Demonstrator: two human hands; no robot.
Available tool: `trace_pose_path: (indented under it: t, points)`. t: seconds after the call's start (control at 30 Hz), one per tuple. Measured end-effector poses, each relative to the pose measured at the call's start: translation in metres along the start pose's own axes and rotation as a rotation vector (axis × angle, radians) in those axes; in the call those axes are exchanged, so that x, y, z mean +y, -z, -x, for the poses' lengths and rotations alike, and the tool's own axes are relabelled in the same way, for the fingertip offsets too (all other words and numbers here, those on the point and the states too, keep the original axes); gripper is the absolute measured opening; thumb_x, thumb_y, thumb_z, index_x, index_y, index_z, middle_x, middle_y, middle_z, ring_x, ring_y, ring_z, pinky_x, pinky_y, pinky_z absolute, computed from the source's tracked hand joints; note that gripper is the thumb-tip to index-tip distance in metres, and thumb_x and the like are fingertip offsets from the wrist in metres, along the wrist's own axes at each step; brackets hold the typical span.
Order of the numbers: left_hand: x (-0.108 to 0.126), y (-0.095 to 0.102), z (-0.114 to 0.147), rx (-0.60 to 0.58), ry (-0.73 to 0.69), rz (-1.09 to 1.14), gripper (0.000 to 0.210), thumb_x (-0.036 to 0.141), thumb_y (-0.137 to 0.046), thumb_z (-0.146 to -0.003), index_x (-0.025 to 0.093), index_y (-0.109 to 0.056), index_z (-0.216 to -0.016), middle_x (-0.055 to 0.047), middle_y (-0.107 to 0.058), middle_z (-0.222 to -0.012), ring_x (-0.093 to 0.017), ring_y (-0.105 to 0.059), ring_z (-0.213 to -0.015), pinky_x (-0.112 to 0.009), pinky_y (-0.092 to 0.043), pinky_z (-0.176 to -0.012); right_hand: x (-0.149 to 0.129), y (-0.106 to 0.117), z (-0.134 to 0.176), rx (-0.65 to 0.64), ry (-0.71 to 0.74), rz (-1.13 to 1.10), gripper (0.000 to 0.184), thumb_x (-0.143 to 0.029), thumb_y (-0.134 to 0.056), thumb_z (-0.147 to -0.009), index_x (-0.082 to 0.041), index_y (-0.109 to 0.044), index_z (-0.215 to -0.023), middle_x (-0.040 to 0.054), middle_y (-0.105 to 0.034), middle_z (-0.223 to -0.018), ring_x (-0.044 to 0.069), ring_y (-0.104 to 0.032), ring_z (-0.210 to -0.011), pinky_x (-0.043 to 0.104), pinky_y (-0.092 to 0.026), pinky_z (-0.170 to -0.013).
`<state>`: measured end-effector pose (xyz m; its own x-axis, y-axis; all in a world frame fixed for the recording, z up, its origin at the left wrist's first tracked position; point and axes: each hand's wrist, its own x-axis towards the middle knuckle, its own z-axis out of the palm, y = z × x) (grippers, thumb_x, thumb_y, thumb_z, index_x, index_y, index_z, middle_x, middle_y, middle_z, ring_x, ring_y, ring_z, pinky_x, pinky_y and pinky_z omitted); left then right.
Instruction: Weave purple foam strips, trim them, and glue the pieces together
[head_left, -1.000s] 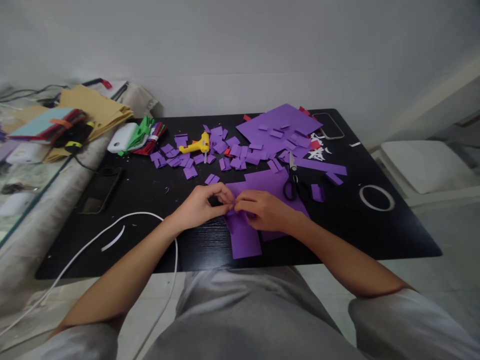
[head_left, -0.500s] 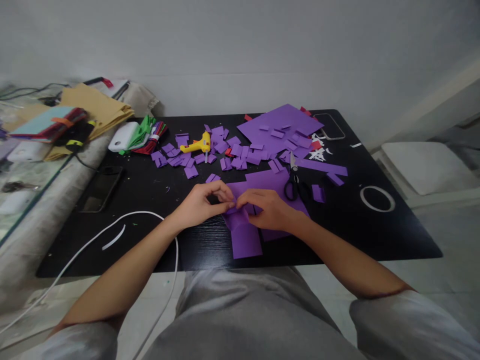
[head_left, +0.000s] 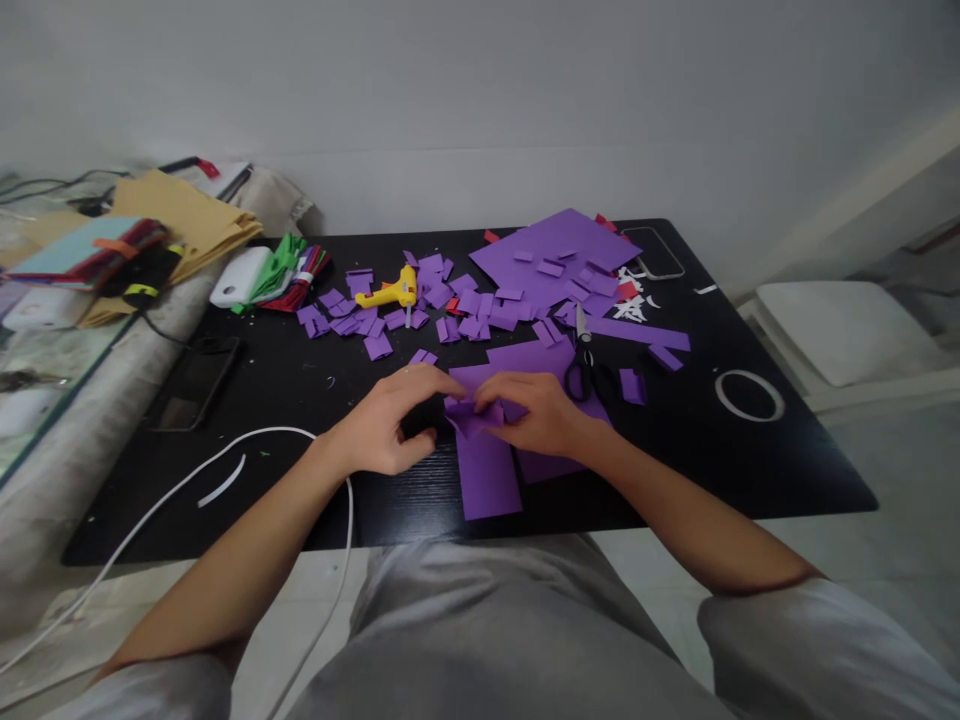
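My right hand (head_left: 538, 408) pinches a small folded piece of purple paper (head_left: 471, 420) between thumb and fingers. Just left of it, my left hand (head_left: 397, 418) has its thumb spread away from its fingers, and the index fingertip is close to the paper's left edge; whether it touches is unclear. Under both hands lies a purple paper strip (head_left: 489, 482), beside larger purple sheets (head_left: 536, 352) that the right hand partly covers. Black-handled scissors (head_left: 586, 362) rest on the sheets past my right hand, blades pointing away from me.
Many folded purple paper pieces (head_left: 379, 346) surround a yellow glue gun (head_left: 391, 291) at the back. A large purple sheet (head_left: 540, 245), white scraps (head_left: 632, 300) and a tape ring (head_left: 748, 396) are to the right. A phone (head_left: 196, 385) and white cable (head_left: 247, 433) lie left.
My left thumb has moved away from the paper and the hand has opened. The right hand still holds the folded piece, which shows more now. The view has shifted slightly.
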<state>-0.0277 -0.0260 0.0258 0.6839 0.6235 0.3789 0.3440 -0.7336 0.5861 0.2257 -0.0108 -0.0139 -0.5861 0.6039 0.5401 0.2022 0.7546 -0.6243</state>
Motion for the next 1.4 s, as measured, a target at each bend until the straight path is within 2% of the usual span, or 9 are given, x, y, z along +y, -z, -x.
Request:
trace_pose_path:
  t: [0.17, 0.33, 0.6, 0.9, 1.07, 1.13, 1.2, 1.27, 1.4]
  points:
    - [-0.002, -0.009, -0.001, 0.035, -0.089, -0.095, 0.036, 0.015, -0.069, -0.083, 0.021, -0.068, -0.118, -0.010, -0.074, -0.108, -0.024, -0.070, -0.100, -0.041, -0.054, -0.092, -0.003, 0.000, -0.003, 0.054, -0.004, -0.036, 0.008, -0.020, -0.076, -0.088, -0.021, -0.069, -0.093, 0.0034, -0.078, -0.091, 0.018, -0.074, -0.081, 0.032, -0.061, -0.077]
    - [-0.001, -0.012, -0.002, 0.104, -0.078, -0.051, 0.022, 0.018, -0.070, -0.088, 0.020, -0.070, -0.109, -0.008, -0.077, -0.099, -0.022, -0.072, -0.094, -0.039, -0.056, -0.090, -0.007, -0.001, -0.002, 0.079, -0.014, -0.042, 0.006, -0.022, -0.075, -0.089, -0.022, -0.070, -0.093, 0.0036, -0.078, -0.091, 0.019, -0.073, -0.082, 0.032, -0.061, -0.077]
    - [-0.002, -0.013, -0.002, 0.159, -0.085, 0.034, 0.016, 0.017, -0.073, -0.089, 0.018, -0.072, -0.105, -0.008, -0.078, -0.095, -0.021, -0.073, -0.091, -0.036, -0.058, -0.087, -0.005, -0.003, 0.000, 0.096, 0.077, -0.022, 0.012, -0.014, -0.073, -0.088, -0.021, -0.071, -0.097, 0.0054, -0.078, -0.096, 0.019, -0.075, -0.089, 0.032, -0.062, -0.083]
    - [-0.002, -0.016, 0.000, 0.204, -0.067, 0.068, 0.024, 0.008, -0.073, -0.085, 0.018, -0.072, -0.107, -0.008, -0.077, -0.097, -0.020, -0.072, -0.093, -0.035, -0.058, -0.087, -0.010, -0.004, -0.001, 0.160, 0.056, -0.050, 0.013, -0.015, -0.072, -0.089, -0.022, -0.074, -0.100, 0.0055, -0.079, -0.097, 0.019, -0.076, -0.090, 0.032, -0.064, -0.084]
    - [-0.006, -0.005, 0.003, 0.072, 0.119, 0.264, 0.029, 0.013, -0.068, -0.082, 0.018, -0.070, -0.111, -0.009, -0.075, -0.107, -0.023, -0.071, -0.100, -0.036, -0.056, -0.090, -0.011, -0.004, -0.001, 0.157, 0.045, -0.053, 0.013, -0.013, -0.072, -0.089, -0.021, -0.074, -0.099, 0.0063, -0.080, -0.097, 0.019, -0.076, -0.089, 0.032, -0.063, -0.085]
    - [-0.008, 0.001, 0.003, 0.097, 0.182, 0.423, 0.027, 0.023, -0.067, -0.085, 0.018, -0.069, -0.111, -0.008, -0.076, -0.107, -0.024, -0.071, -0.101, -0.036, -0.055, -0.090, -0.011, -0.004, 0.000, 0.134, 0.055, -0.038, 0.014, -0.011, -0.069, -0.089, -0.020, -0.073, -0.099, 0.0066, -0.079, -0.098, 0.019, -0.076, -0.090, 0.032, -0.063, -0.085]
    - [-0.008, 0.003, 0.000, 0.138, 0.279, 0.504, 0.021, 0.029, -0.059, -0.094, 0.018, -0.070, -0.107, -0.007, -0.077, -0.099, -0.022, -0.071, -0.094, -0.035, -0.055, -0.087, -0.011, -0.004, 0.000, 0.096, 0.074, -0.014, 0.016, -0.011, -0.065, -0.090, -0.022, -0.072, -0.100, 0.0059, -0.079, -0.098, 0.019, -0.076, -0.090, 0.032, -0.063, -0.084]
    - [-0.006, 0.003, -0.004, 0.131, 0.380, 0.453, 0.019, 0.033, -0.061, -0.096, 0.017, -0.072, -0.099, -0.006, -0.075, -0.088, -0.019, -0.069, -0.084, -0.032, -0.053, -0.080, -0.011, -0.005, 0.001, 0.060, 0.100, 0.008, 0.017, -0.011, -0.063, -0.090, -0.022, -0.071, -0.100, 0.0054, -0.078, -0.097, 0.019, -0.076, -0.090, 0.032, -0.063, -0.085]
    - [0.000, -0.002, -0.009, -0.048, 0.404, 0.299, 0.013, 0.029, -0.072, -0.088, 0.017, -0.072, -0.084, -0.002, -0.070, -0.079, -0.015, -0.061, -0.075, -0.028, -0.050, -0.075, -0.011, -0.010, 0.001, 0.010, 0.140, 0.027, 0.015, -0.010, -0.063, -0.089, -0.020, -0.070, -0.099, 0.0064, -0.077, -0.096, 0.019, -0.075, -0.091, 0.031, -0.063, -0.085]
